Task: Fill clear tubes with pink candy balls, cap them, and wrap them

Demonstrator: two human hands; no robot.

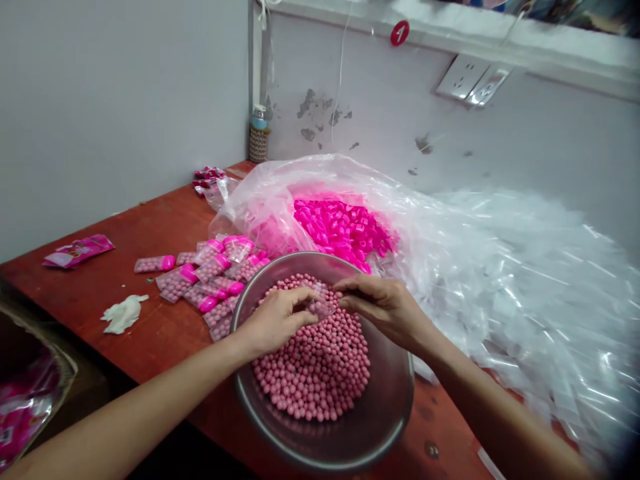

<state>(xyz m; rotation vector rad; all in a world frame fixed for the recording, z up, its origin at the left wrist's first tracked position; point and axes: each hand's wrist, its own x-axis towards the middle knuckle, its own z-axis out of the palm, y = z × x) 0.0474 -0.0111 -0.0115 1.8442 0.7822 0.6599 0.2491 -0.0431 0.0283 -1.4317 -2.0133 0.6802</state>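
Over the steel bowl (385, 427) of pink candy balls (315, 373) we hold a small clear packet (323, 307). The grip of our left hand (273, 323) pinches one end, and the grip of our right hand (385, 307) pinches the other. Filled pink-capped packets (210, 280) lie on the tabletop (165, 227) beside the bowl. A red wall sticker (399, 33) reads "1".

Evenly bright, soft light, possibly from above; glare on clear plastic heap (525, 280); faint shadows inside steel bowl (385, 413); dark, blurred, bent corners.

Blurred clear packet (323, 305) between fingers (299, 315), basket (61, 365) cut off left
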